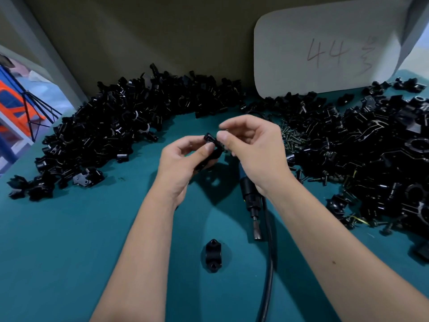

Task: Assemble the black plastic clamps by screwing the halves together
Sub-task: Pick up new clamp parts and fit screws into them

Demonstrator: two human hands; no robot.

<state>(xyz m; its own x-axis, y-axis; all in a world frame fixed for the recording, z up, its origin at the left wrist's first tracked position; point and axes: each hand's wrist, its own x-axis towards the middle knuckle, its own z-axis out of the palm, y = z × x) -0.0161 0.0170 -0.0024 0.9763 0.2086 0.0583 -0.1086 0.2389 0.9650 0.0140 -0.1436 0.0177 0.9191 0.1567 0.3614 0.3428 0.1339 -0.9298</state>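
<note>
Right now your left hand [183,163] grips a black clamp half [212,149] above the green table [69,240], while your right hand [253,149] pinches its upper end with thumb and fingers. Another clamp half [213,255] lies near you, beside the screwdriver [251,203]; loose halves [111,129] are heaped left and right.

A teal-covered bench [69,228] meets a drab olive back wall [139,31]. A white card [290,43] marked "44" leans there. Daylight enters at left.
</note>
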